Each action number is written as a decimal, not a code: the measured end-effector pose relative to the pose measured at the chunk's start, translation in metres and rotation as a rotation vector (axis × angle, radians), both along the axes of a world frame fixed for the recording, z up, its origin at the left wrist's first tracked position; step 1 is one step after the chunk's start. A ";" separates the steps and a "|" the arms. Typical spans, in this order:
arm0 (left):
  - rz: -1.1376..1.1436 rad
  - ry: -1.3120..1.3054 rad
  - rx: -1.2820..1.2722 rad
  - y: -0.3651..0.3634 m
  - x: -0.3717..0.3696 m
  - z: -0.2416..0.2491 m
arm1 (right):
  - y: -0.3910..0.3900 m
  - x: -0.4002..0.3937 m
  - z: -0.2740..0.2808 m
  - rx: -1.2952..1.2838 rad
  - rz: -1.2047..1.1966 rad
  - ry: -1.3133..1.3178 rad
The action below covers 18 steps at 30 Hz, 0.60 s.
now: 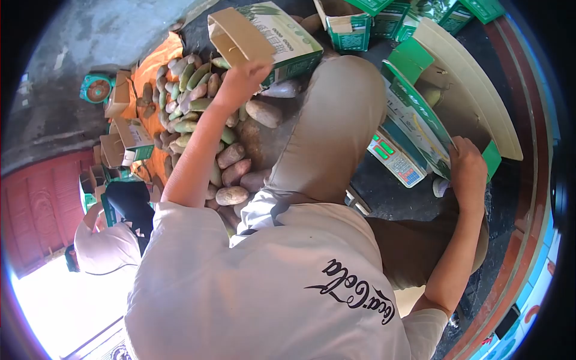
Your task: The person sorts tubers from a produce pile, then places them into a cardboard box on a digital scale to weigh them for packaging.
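My left hand [247,81] is closed on the raised flap of a green and white cardboard box [291,36] at the top. My right hand [468,165] grips the near edge of an open green carton [414,114], its fingers curled over the wall. That carton rests on a digital scale [396,161] with lit green displays, and something greenish, partly hidden, lies inside it. Below my left hand spreads a heap of long tubers or gourds [201,90], some green, some brownish pink. A larger brown one [264,114] lies close to my left wrist.
An orange sheet [144,78] lies under the heap. More green cartons [349,33] stand at the top. At the left are several open boxes [135,141], a teal fan-like device [97,88] and another person [108,246] bending over. A reddish-brown ledge [534,120] curves along the right.
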<state>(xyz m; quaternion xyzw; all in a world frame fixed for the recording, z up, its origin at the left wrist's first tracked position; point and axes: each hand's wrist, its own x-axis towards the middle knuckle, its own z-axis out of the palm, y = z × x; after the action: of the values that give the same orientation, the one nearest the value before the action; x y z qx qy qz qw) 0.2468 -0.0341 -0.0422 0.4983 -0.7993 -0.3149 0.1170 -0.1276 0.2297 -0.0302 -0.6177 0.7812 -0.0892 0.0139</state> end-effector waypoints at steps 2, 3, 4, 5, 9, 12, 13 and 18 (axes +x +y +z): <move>-0.020 -0.055 -0.050 0.004 0.064 -0.054 | 0.000 0.001 0.000 -0.014 0.011 -0.010; -0.009 -0.225 -0.031 0.009 0.096 -0.085 | 0.000 0.001 0.000 -0.021 0.015 -0.014; -0.001 -0.395 -0.008 0.016 0.126 -0.114 | -0.001 0.001 0.000 -0.019 0.009 -0.020; 0.021 -0.523 0.124 0.028 0.151 -0.142 | -0.001 0.001 0.001 -0.016 0.002 -0.026; 0.007 -0.793 0.479 0.093 0.190 -0.172 | -0.004 0.006 0.002 -0.023 -0.007 -0.013; -0.005 -0.899 0.576 0.139 0.232 -0.212 | -0.002 0.005 0.000 -0.002 -0.015 -0.046; -0.031 -0.932 0.560 0.156 0.243 -0.223 | -0.003 0.005 0.000 -0.006 -0.018 -0.044; -0.075 -1.234 0.552 0.202 0.253 -0.220 | -0.002 0.008 -0.001 -0.004 -0.041 -0.013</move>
<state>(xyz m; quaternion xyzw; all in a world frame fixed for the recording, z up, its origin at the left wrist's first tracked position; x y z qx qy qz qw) 0.5003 0.1677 -0.2625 0.5704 -0.6266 -0.1691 -0.5034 -0.1198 0.2276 -0.0311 -0.6011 0.7933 -0.0949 0.0160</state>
